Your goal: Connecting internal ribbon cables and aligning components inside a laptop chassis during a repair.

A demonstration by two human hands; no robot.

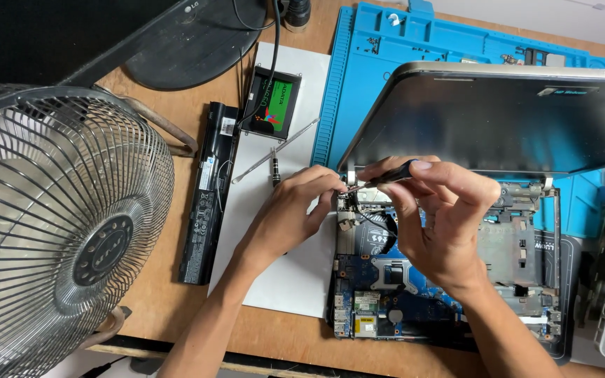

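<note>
An opened laptop (456,105) lies on the desk with its blue circuit board (372,294) exposed and its lid tilted up. My right hand (442,217) grips a small black-handled screwdriver (386,175), its tip pointing left at the board's upper left corner by the hinge. My left hand (299,210) rests beside that corner, fingertips pinched close to the screwdriver's tip. Whether they hold a screw is hidden.
A metal fan (57,231) fills the left side. A long black battery (208,189), a drive with a green label (271,101), a thin metal tool (274,150) and a white sheet (288,273) lie left of the laptop. A blue work mat (414,42) lies behind.
</note>
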